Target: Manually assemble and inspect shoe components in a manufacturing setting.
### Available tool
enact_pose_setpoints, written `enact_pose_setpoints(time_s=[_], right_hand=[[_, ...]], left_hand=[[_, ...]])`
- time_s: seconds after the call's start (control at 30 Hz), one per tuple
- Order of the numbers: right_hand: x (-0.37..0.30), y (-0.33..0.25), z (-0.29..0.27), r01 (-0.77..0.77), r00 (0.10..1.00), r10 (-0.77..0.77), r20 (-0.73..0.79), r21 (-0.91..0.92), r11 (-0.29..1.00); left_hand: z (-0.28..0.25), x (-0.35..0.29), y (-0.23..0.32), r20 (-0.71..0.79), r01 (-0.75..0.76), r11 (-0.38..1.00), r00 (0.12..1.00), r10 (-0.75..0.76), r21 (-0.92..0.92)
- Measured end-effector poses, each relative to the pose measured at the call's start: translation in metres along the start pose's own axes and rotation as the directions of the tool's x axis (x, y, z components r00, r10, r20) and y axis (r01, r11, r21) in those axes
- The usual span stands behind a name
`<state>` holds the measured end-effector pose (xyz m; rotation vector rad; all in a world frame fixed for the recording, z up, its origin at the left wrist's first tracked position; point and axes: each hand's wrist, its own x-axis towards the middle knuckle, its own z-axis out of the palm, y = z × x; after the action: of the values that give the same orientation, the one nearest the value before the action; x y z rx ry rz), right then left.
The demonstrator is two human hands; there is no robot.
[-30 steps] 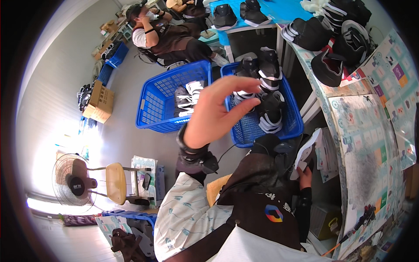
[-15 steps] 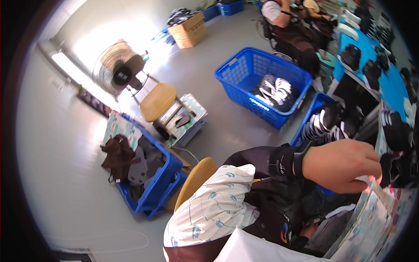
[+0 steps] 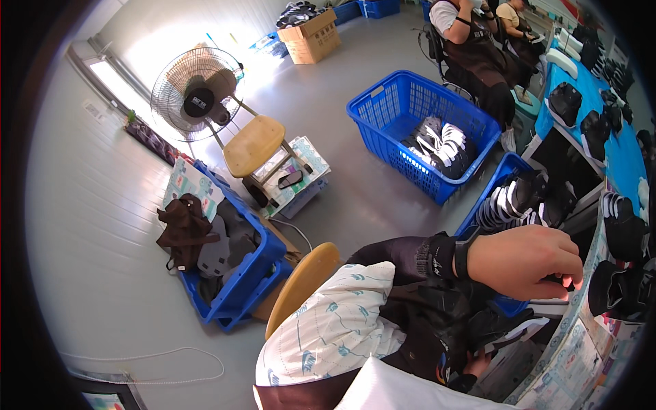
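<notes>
My left hand (image 3: 526,263), with a dark band at the wrist, hangs above the edge of the worktable (image 3: 570,345), which has a printed cover. Its fingers are bent together in a pinch; a small dark thing shows at their tips, too little of it to name. Lower down, close to my body, my right hand (image 3: 480,363) is partly hidden, its fingers closed at the underside of a black shoe (image 3: 502,326) with a white sole edge. Several other black shoes (image 3: 620,290) stand on the table beyond my left hand.
Beside the table, a blue crate (image 3: 471,222) holds black-and-white shoes. Farther off stands a blue basket (image 3: 383,130) with more shoes. A fan (image 3: 198,99), a wooden chair (image 3: 254,145) and a blue bin (image 3: 236,290) of dark pieces are on the left. Two people (image 3: 478,55) sit at the back.
My left hand has lifted slightly off the printed table cover and drawn back a little leftward, a dark bit now at its fingertips. The view has shifted slightly. My right hand stays by the shoe.
</notes>
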<state>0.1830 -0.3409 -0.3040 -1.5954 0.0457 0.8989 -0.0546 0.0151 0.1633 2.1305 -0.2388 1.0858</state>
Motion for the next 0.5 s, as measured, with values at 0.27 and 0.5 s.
enact_pose_setpoints(time_s=[0.27,0.5], right_hand=[[0.003,0.002,-0.003,0.004,1.0,-0.004,-0.002,0.016,1.0],[-0.003,-0.003,0.007,-0.002,0.999,0.002,-0.041,-0.009,1.0]], left_hand=[[0.003,-0.002,-0.004,0.024,0.04,0.999,0.999,-0.039,-0.032],[0.004,-0.002,-0.005,0.045,0.068,0.996,0.997,-0.065,-0.056]])
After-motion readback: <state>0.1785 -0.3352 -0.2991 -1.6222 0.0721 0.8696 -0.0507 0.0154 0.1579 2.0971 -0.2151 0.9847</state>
